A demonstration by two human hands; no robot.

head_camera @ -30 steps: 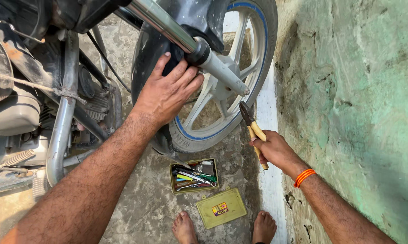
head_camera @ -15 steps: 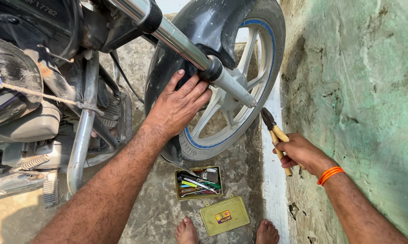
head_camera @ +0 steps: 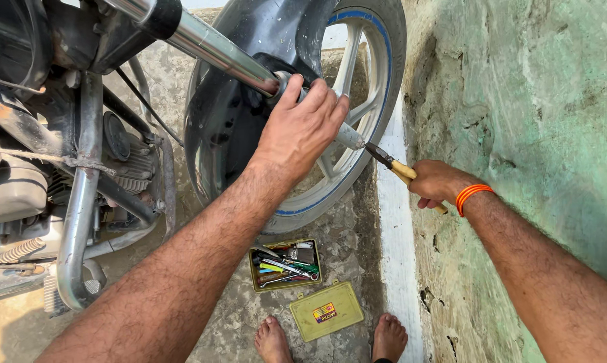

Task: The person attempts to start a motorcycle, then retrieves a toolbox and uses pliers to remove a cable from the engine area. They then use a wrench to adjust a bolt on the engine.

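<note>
Left hand (head_camera: 303,131) wrapped over lower fork leg (head_camera: 347,134) of motorcycle, fingers closed around it beside front wheel (head_camera: 364,87). Chrome fork tube (head_camera: 216,47) running up-left from under that hand. Right hand (head_camera: 441,183) closed around yellow handles of pliers (head_camera: 392,161); plier nose pointing at fork leg end, touching or just short of it, cannot tell which. Orange band (head_camera: 471,195) on right wrist. Green plastered wall (head_camera: 532,134) close on right. Open tool tin (head_camera: 284,265) with mixed tools on concrete floor (head_camera: 236,323) below wheel, yellow lid (head_camera: 326,310) just beside it. Bare feet (head_camera: 273,339) at bottom edge.
</note>
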